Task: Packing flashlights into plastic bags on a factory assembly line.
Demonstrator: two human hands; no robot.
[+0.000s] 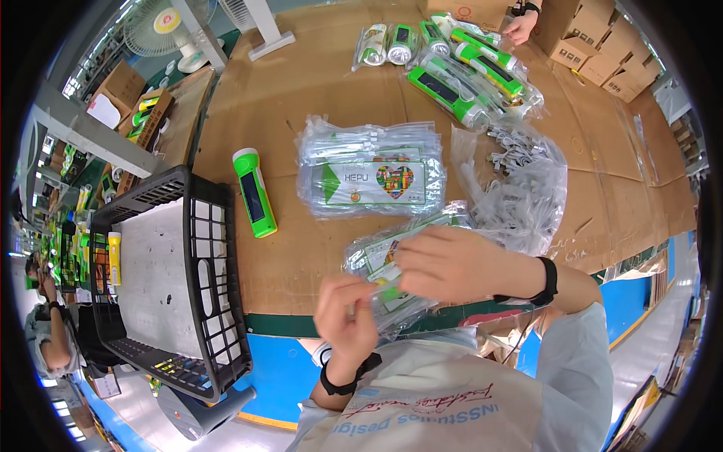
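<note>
Near the table's front edge, my left hand (346, 313) and my right hand (456, 264) meet over a clear plastic bag (395, 315). Both hands have curled fingers pinching at the bag's upper part, slightly blurred. Something green and yellow shows through the plastic between them; my fingers hide most of it. More clear bags with printed cards (376, 252) lie just under and beyond my right hand. Farther out is a thick stack of flat bags with cards (369, 177). A green flashlight with a dark panel (256, 194) lies loose to the left.
A black plastic crate (215, 264) stands left of the table. Bundled grey cables in plastic (523, 181) lie right of the stack. Several bagged green flashlights (448, 94) lie at the back, near another person's hand (520, 27). Cardboard boxes (595, 38) stand far right; a fan (167, 26) stands far left.
</note>
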